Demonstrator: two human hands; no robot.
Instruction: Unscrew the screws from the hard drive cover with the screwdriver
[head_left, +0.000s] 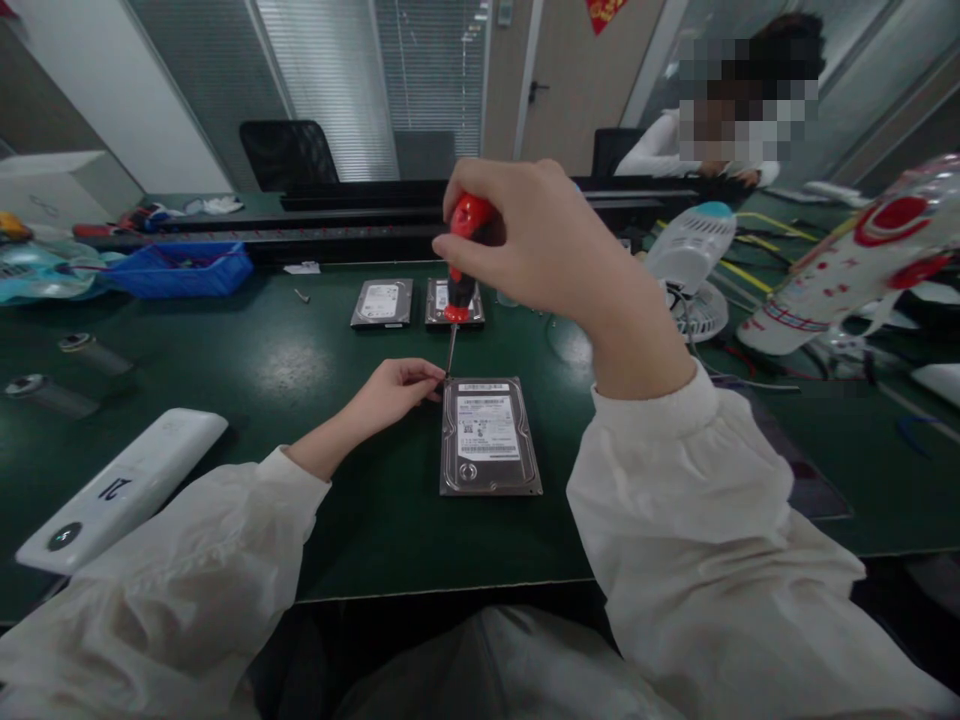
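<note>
Screwdriver (460, 288) is gripped by its handle in the curled fingers of the right hand (529, 235), its tip pointed down at the far left corner of a hard drive (486, 432), which is laid flat, label up, on the green table (390, 550). Beside that corner the fingertips of the left hand (391, 392) are drawn together, though whether anything is pinched between them cannot be told. Farther off, a second drive (382, 303) and a third drive (475, 312) are set side by side, the latter partly hidden by the screwdriver, and a white power bank (127, 490) is seen at near left.
</note>
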